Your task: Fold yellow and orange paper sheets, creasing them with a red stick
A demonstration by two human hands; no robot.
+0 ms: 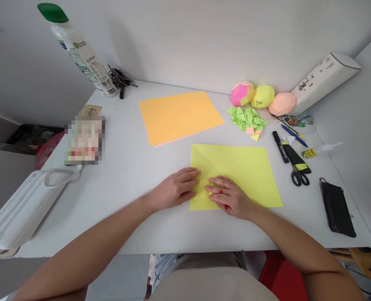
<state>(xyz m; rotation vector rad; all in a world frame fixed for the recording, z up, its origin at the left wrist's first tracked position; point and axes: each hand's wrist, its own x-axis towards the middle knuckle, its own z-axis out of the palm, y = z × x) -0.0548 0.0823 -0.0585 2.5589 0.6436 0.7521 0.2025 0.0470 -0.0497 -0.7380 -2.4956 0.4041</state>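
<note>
Your left hand [176, 188] lies flat, fingers together and straight, fingertips on the left edge of the yellow sheet [248, 175]; that grip isn't closed on anything. Your right hand [231, 196] is half curled, grip closed on a slim red tool [226, 207] threaded between the fingers, fingertips down on the same sheet. Tool type: can't tell, fingers cover most of it. Sheet sits flat on the tabletop [125, 163], right in front of you. Orange sheet [180, 117] lies beyond it, up-left, a pink edge showing underneath. Green paper scraps [246, 118] are just past your sheet, three faceted paper balls [262, 97] behind them. Scissors [300, 178] and black marker [280, 147] to the right.
</note>
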